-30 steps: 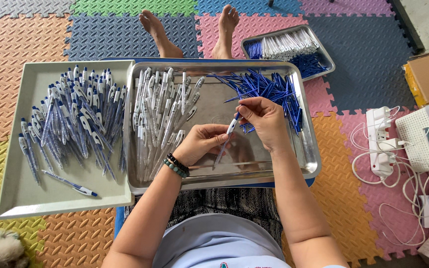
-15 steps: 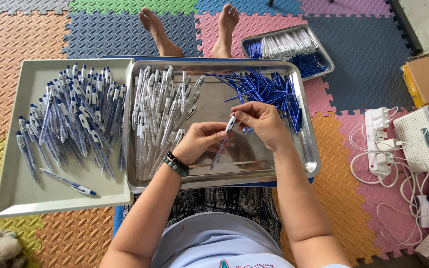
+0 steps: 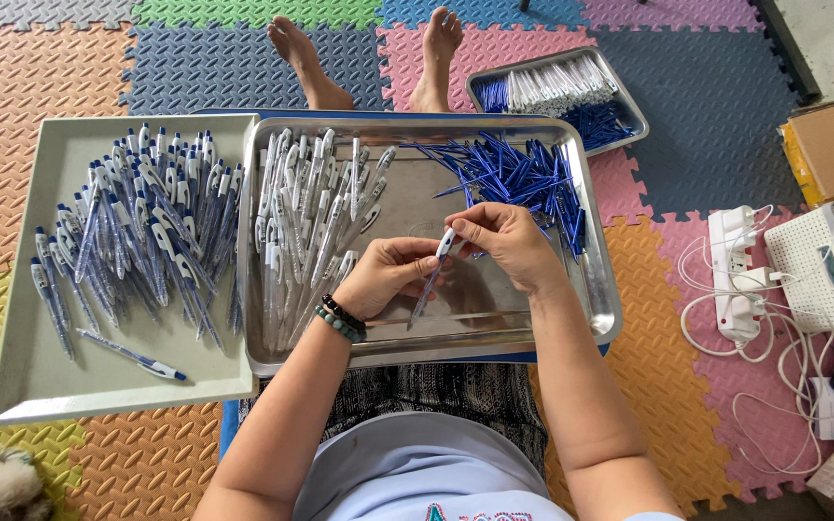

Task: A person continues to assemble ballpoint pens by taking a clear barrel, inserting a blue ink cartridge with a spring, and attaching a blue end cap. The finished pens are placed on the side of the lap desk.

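Head view: me seated on the foam mat floor (image 3: 98,58), trays across my lap, both hands over the middle one.
Floor mat: coloured interlocking tiles; my bare feet (image 3: 369,58) stick out past the far edge of the trays.
Left tray (image 3: 26,386): pale, square, holds a heap of finished pens (image 3: 132,227), blue and white, plus one lone pen near its front edge.
Middle tray (image 3: 600,318): shiny steel, touching the left tray's right side. Pen barrels (image 3: 316,217), clear and white, piled in its left half; blue refills (image 3: 518,174) heaped in the far right corner.
Far tray (image 3: 629,101): smaller steel one past my right foot, white and blue parts inside.
Right of mat: power strip (image 3: 736,275) with white cables, cardboard box (image 3: 832,150) further back.
Left hand (image 3: 388,275): fingers pinched on the lower stretch of the pen in hand, bead bracelet at the wrist.
Right hand (image 3: 509,241): fingertips closed on the pen's upper white end.
Pen in hand (image 3: 433,275): held just above the bare middle of the steel tray, between the two hands. Long axis tilted, top end up-right at my right fingers, tip pointing down-left toward me. Clear barrel, white top, thin dark line inside; can't tell if the refill is fully seated.
Nearest piles: barrels closer to the left hand, refills closer to the right.
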